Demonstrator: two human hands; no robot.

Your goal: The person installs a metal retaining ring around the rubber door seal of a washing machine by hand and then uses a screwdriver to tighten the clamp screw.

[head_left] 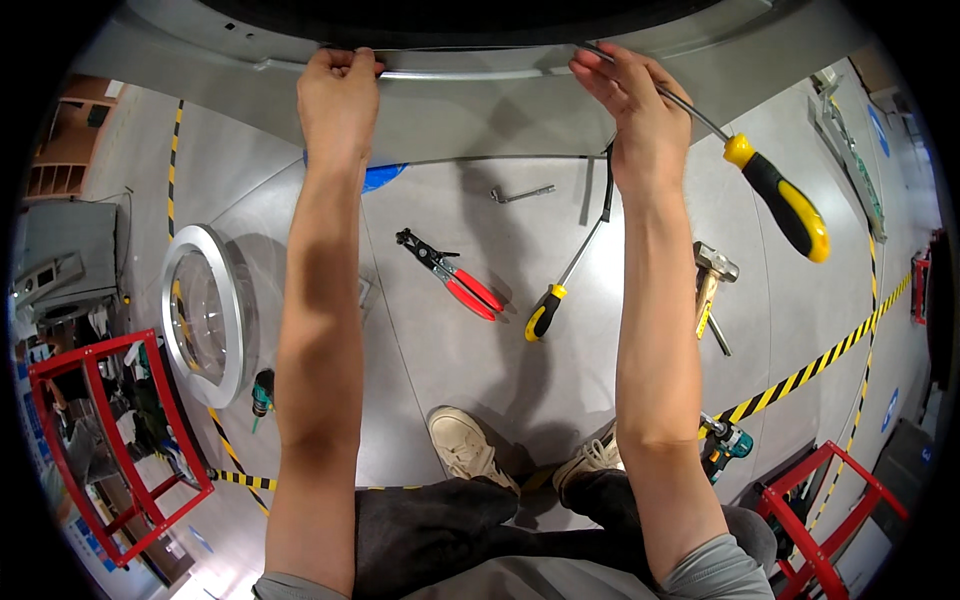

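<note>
Screwdriver (740,152), steel-shafted, yellow-and-black-handled, is gripped by right hand (647,115) at curved grey panel (480,122); left hand (340,108) is curled closed at panel's rim, pinched item indiscernible.

Left hand (340,105) at the curved grey panel (460,120), right hand (645,120) with a yellow-and-black screwdriver (785,205)

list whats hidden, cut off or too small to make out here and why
All in the head view:
- What the left hand may pinch at the rim of the gray panel: covered by the hand itself.
- Whether the tip of the screwdriver at the right hand touches the rim: too small.
- The dark area above: unlit, cut off by the top edge.
- Part of the right shoe: behind the right forearm.
</note>
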